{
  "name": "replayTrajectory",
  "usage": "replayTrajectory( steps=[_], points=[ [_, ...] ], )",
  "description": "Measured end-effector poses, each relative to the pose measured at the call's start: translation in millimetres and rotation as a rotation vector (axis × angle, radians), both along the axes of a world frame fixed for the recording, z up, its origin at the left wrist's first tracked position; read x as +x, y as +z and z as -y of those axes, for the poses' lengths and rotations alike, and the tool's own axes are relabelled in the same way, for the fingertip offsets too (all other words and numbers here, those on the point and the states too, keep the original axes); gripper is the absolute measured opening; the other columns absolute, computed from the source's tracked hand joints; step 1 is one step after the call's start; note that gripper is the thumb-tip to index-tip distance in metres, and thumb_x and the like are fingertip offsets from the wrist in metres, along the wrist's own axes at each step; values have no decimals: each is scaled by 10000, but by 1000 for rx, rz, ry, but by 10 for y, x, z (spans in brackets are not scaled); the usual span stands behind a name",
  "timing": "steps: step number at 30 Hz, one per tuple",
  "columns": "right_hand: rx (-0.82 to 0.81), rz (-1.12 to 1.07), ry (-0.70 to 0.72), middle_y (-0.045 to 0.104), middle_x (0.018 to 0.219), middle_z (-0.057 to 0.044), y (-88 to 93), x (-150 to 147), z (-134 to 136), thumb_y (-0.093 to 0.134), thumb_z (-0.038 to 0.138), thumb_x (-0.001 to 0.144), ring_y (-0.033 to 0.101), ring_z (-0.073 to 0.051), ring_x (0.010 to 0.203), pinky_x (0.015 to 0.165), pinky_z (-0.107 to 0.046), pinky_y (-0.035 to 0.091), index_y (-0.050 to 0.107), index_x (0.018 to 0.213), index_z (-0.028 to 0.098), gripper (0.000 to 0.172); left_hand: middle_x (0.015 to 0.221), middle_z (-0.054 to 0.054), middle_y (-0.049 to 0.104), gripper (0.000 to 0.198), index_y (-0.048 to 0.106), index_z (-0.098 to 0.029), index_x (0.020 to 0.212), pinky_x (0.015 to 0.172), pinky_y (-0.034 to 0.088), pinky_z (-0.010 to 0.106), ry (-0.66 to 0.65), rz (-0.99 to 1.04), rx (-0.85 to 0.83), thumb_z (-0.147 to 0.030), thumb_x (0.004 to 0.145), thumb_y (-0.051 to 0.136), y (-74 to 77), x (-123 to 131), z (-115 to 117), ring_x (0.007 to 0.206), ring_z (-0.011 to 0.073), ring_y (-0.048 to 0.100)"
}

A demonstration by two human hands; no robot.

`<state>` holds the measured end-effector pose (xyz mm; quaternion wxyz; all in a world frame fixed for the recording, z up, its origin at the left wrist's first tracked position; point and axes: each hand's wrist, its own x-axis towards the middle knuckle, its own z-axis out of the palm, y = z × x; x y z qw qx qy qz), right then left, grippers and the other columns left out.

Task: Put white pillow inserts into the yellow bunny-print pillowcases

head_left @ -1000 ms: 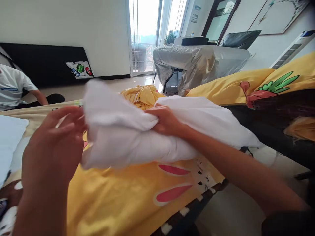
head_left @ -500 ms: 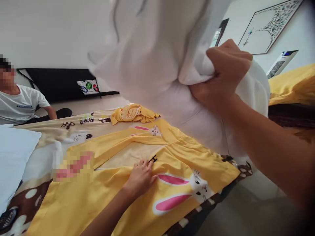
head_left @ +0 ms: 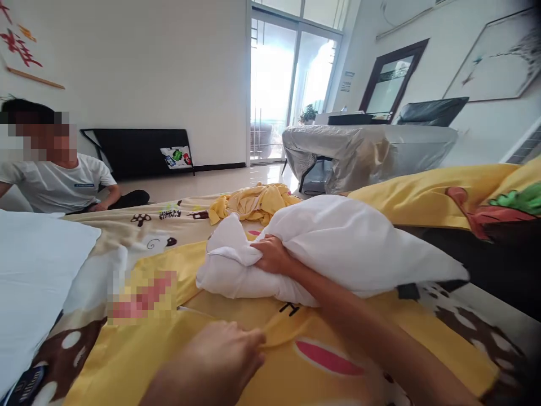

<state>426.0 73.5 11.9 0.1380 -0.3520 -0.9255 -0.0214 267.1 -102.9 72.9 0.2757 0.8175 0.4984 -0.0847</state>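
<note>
A white pillow (head_left: pixel 346 242) lies on a yellow cloth cover printed with rabbits (head_left: pixel 431 338), which is spread over a patterned blanket. My right hand (head_left: pixel 273 254) grips the pillow near its left end, where the fabric is bunched. Lower down, my left hand (head_left: pixel 224 355) is at the yellow cover, its fingers curled and a raised fold of the cloth at the fingertips. That hand is blurred by motion.
Another white pillow (head_left: pixel 38 265) lies at the left, with a dark object (head_left: pixel 29 383) below it. Crumpled yellow cloth (head_left: pixel 253 202) sits behind. A person in a white shirt (head_left: pixel 63 180) sits at the back left. More yellow bedding (head_left: pixel 422 194) is at the right.
The white pillow has come down from the raised right hand onto the yellow cover. My left hand has gone from resting spread on the cloth to curled, nearer to me. The view has tilted up.
</note>
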Motion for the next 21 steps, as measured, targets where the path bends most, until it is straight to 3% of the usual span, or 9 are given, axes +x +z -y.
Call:
replayTrajectory(
  steps=[3, 5, 7, 10, 13, 17, 19, 21],
  points=[
    [-3, -74, 32, 687, 710, -39, -37, 27, -58, 562, 265, 716, 616, -201, 697, 763, -319, 370, 609, 761, 199, 93, 868, 58, 678, 351, 587, -256, 856, 768, 438, 388, 264, 35, 153, -348, 892, 250, 44, -448, -237, 865, 257, 622],
    [2, -109, 57, 685, 708, -35, -33, 56, -49, 565, 252, 696, 615, -204, 696, 771, -319, 372, 618, 816, 198, 142, 833, 98, 668, 339, 552, -218, 786, 731, 429, 404, 474, -82, 257, -239, 862, 223, -94, -720, -484, 828, 276, 617],
    [7, -148, 70, 694, 734, -41, -30, 80, -21, 558, 227, 682, 621, -208, 718, 788, -320, 375, 636, 923, 192, 256, 905, 170, 664, 330, 571, -174, 838, 744, 426, 440, 571, -194, 316, -188, 836, 241, -334, -902, -723, 862, 315, 619],
    [-6, -122, 91, 701, 744, -39, 96, 120, 34, 549, 184, 660, 621, -205, 725, 788, -324, 379, 659, 989, 201, 347, 1131, 162, 637, 299, 580, -172, 1047, 830, 438, 411, 470, -126, 333, -270, 815, 418, -724, -979, -951, 1018, 293, 603],
    [-46, -12, 82, 682, 690, -23, 475, 181, 110, 560, 172, 658, 588, -195, 695, 710, -311, 378, 677, 813, 215, 199, 1307, 124, 561, 377, 541, -216, 1178, 896, 426, 406, 389, -40, 395, -296, 817, 467, -988, -923, -1024, 1186, 274, 522],
    [-231, 56, 145, 596, 580, 21, 1055, 243, 224, 553, 124, 684, 482, -120, 570, 580, -258, 346, 627, 631, 185, 110, 1238, 171, 585, 337, 579, -151, 1134, 935, 379, 471, 400, -28, 549, -216, 871, 376, -1128, -842, -1063, 1147, 305, 520],
    [-385, 83, 178, 567, 569, 40, 1161, 201, 243, 534, 80, 680, 463, -93, 552, 549, -229, 339, 628, 621, 167, 141, 1202, 194, 594, 351, 586, -111, 1119, 936, 368, 485, 406, -32, 609, -165, 879, 337, -1151, -815, -1097, 1104, 315, 531],
    [-544, 185, 150, 574, 584, 47, 1087, 80, 221, 554, 62, 656, 486, -89, 563, 531, -209, 341, 650, 645, 154, 133, 1227, 203, 573, 379, 569, -92, 1153, 939, 362, 485, 396, -28, 657, -117, 871, 317, -1161, -795, -1133, 1119, 320, 511]
  ],
)
